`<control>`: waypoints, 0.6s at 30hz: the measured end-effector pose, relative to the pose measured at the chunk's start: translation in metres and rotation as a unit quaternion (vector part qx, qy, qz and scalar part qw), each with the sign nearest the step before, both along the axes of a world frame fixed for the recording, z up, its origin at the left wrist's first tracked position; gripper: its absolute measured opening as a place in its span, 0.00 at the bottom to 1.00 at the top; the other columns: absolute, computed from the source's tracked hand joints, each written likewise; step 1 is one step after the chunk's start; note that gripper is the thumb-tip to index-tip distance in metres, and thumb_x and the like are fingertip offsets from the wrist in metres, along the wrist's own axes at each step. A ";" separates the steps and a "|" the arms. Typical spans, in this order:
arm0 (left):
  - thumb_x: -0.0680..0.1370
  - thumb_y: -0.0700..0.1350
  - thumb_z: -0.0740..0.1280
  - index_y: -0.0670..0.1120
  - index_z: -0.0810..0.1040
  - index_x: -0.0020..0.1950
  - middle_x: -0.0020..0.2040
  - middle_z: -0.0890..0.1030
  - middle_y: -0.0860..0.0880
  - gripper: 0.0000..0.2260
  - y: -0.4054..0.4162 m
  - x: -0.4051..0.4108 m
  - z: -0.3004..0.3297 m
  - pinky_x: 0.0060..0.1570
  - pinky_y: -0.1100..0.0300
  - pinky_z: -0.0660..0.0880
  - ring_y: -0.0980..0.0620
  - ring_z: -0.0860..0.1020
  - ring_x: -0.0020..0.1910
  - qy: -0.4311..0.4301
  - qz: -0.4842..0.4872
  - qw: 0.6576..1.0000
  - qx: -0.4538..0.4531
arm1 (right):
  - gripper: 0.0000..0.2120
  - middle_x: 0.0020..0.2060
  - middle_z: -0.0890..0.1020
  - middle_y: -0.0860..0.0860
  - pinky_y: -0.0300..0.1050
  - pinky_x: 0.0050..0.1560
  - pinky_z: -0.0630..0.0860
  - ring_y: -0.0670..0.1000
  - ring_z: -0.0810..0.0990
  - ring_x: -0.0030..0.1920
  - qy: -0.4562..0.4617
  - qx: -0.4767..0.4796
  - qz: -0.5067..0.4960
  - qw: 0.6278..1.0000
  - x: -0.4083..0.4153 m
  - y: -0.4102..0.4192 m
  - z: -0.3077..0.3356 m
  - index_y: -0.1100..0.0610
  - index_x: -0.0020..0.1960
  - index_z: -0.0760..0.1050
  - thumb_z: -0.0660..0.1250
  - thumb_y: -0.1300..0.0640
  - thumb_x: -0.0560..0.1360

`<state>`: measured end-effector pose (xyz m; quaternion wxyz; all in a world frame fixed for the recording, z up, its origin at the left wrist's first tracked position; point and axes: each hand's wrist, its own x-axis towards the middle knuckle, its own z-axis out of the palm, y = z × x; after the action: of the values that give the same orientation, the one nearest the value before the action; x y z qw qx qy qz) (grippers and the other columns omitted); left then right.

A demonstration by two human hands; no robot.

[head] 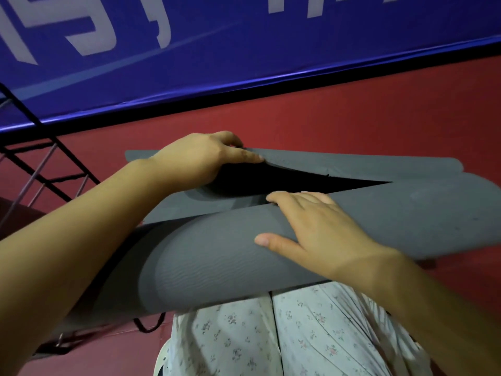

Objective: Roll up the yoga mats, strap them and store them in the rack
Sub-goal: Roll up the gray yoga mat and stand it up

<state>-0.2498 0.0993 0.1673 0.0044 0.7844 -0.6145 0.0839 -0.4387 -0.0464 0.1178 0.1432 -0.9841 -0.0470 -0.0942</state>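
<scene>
A grey yoga mat [211,256] lies loosely rolled across my lap, its long axis running from lower left to upper right. Its loose outer flap [339,162] stands away from the roll, leaving a dark wedge-shaped gap. My left hand [200,158] pinches the edge of that flap at the far side, thumb and fingers closed on it. My right hand [317,226] lies flat on top of the roll with its fingers spread, fingertips at the edge of the gap. No strap is visible on the mat.
A black metal rack [46,164] with thin bars stands at the left, against a red floor mat [379,118]. A blue banner with white lettering [217,50] fills the top. My floral trousers [271,335] show beneath the roll.
</scene>
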 end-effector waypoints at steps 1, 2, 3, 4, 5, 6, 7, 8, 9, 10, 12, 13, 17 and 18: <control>0.75 0.31 0.63 0.56 0.72 0.69 0.63 0.75 0.40 0.28 0.000 0.000 0.000 0.46 0.48 0.78 0.38 0.79 0.52 0.000 -0.005 1.000 -0.004 | 0.40 0.59 0.75 0.46 0.41 0.63 0.56 0.48 0.70 0.64 -0.013 0.003 0.002 1.000 0.003 -0.001 0.001 0.51 0.64 0.67 0.41 0.26 0.66; 0.74 0.31 0.63 0.56 0.72 0.69 0.63 0.75 0.40 0.28 0.000 -0.001 0.000 0.46 0.48 0.78 0.38 0.79 0.52 0.000 -0.008 1.000 -0.006 | 0.38 0.58 0.76 0.46 0.42 0.61 0.57 0.49 0.70 0.63 -0.013 0.006 0.001 1.000 0.005 -0.002 0.001 0.51 0.61 0.69 0.42 0.27 0.66; 0.74 0.31 0.63 0.56 0.72 0.69 0.63 0.75 0.40 0.28 0.000 -0.002 0.000 0.46 0.47 0.78 0.38 0.79 0.52 0.001 -0.008 1.000 -0.006 | 0.37 0.57 0.76 0.46 0.43 0.60 0.59 0.49 0.69 0.64 -0.015 0.016 -0.005 1.000 0.007 -0.003 0.000 0.51 0.59 0.71 0.43 0.27 0.67; 0.74 0.31 0.62 0.56 0.72 0.69 0.63 0.75 0.40 0.28 -0.001 -0.002 0.000 0.46 0.47 0.78 0.38 0.79 0.53 0.001 -0.006 1.000 -0.004 | 0.35 0.57 0.76 0.46 0.43 0.57 0.60 0.49 0.69 0.63 -0.027 0.034 -0.016 0.999 0.008 -0.004 -0.004 0.50 0.57 0.75 0.46 0.28 0.67; 0.75 0.31 0.62 0.56 0.72 0.69 0.63 0.75 0.40 0.28 -0.002 -0.003 0.001 0.45 0.46 0.78 0.38 0.79 0.52 -0.002 -0.005 1.000 -0.003 | 0.33 0.54 0.77 0.46 0.44 0.54 0.60 0.50 0.70 0.60 -0.063 0.045 -0.032 0.996 0.009 -0.004 -0.007 0.50 0.55 0.78 0.49 0.28 0.68; 0.75 0.33 0.60 0.57 0.71 0.69 0.62 0.76 0.40 0.27 -0.003 -0.005 0.003 0.44 0.46 0.79 0.38 0.79 0.52 -0.009 -0.005 1.000 -0.003 | 0.31 0.50 0.76 0.47 0.46 0.51 0.61 0.51 0.70 0.55 -0.103 0.039 -0.058 0.992 0.010 -0.003 -0.009 0.49 0.53 0.80 0.52 0.30 0.69; 0.76 0.36 0.57 0.57 0.71 0.69 0.61 0.76 0.40 0.25 -0.003 -0.008 0.006 0.43 0.46 0.79 0.38 0.80 0.51 -0.018 -0.007 1.000 -0.005 | 0.29 0.46 0.75 0.48 0.46 0.48 0.63 0.51 0.70 0.50 -0.142 0.024 -0.087 0.986 0.012 -0.001 -0.012 0.49 0.51 0.82 0.54 0.31 0.69; 0.75 0.40 0.53 0.57 0.72 0.69 0.59 0.77 0.41 0.25 -0.003 -0.011 0.010 0.41 0.47 0.79 0.39 0.80 0.49 -0.023 -0.009 1.000 -0.010 | 0.28 0.41 0.73 0.48 0.46 0.45 0.65 0.52 0.71 0.45 -0.171 0.016 -0.108 0.979 0.015 0.001 -0.014 0.50 0.50 0.83 0.54 0.33 0.70; 0.74 0.44 0.50 0.57 0.72 0.69 0.57 0.78 0.41 0.26 -0.003 -0.013 0.014 0.40 0.47 0.79 0.39 0.81 0.48 -0.022 -0.011 1.000 -0.017 | 0.27 0.38 0.72 0.48 0.45 0.42 0.67 0.52 0.72 0.41 -0.188 0.011 -0.117 0.975 0.018 0.004 -0.016 0.51 0.48 0.83 0.54 0.34 0.70; 0.74 0.45 0.48 0.57 0.72 0.69 0.56 0.79 0.42 0.26 -0.004 -0.015 0.018 0.39 0.48 0.79 0.40 0.81 0.47 -0.020 -0.011 0.999 -0.027 | 0.26 0.36 0.73 0.48 0.44 0.40 0.67 0.52 0.73 0.39 -0.194 0.006 -0.123 0.973 0.021 0.007 -0.016 0.52 0.45 0.84 0.54 0.35 0.71; 0.75 0.46 0.49 0.56 0.72 0.69 0.53 0.80 0.42 0.25 -0.007 -0.015 0.026 0.39 0.52 0.77 0.41 0.80 0.46 -0.019 0.005 0.998 -0.060 | 0.25 0.34 0.75 0.49 0.41 0.36 0.65 0.53 0.74 0.36 -0.204 -0.012 -0.142 0.969 0.028 0.009 -0.016 0.54 0.39 0.83 0.54 0.38 0.72; 0.75 0.44 0.51 0.56 0.72 0.69 0.53 0.80 0.42 0.24 -0.010 -0.013 0.028 0.39 0.54 0.75 0.41 0.80 0.47 -0.016 0.025 0.996 -0.079 | 0.25 0.33 0.76 0.49 0.40 0.34 0.64 0.52 0.75 0.35 -0.202 -0.022 -0.151 0.967 0.032 0.010 -0.017 0.54 0.37 0.82 0.53 0.40 0.73; 0.76 0.29 0.57 0.53 0.72 0.69 0.61 0.79 0.45 0.27 -0.026 0.007 0.028 0.47 0.61 0.69 0.47 0.78 0.57 0.083 0.175 0.978 -0.080 | 0.24 0.35 0.79 0.50 0.43 0.31 0.72 0.54 0.76 0.37 -0.184 -0.007 -0.117 0.976 0.034 0.007 -0.019 0.57 0.39 0.81 0.52 0.43 0.75; 0.76 0.29 0.57 0.52 0.72 0.69 0.62 0.79 0.46 0.27 -0.030 0.011 0.028 0.49 0.63 0.68 0.48 0.77 0.58 0.102 0.206 0.970 -0.080 | 0.23 0.35 0.79 0.51 0.46 0.33 0.74 0.55 0.76 0.38 -0.180 0.000 -0.110 0.977 0.030 0.006 -0.019 0.57 0.40 0.80 0.53 0.43 0.75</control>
<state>-0.2390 0.0691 0.1949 0.1124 0.8957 -0.4271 0.0517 -0.4084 -0.0404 0.0992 0.1212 -0.9501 0.0364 -0.2850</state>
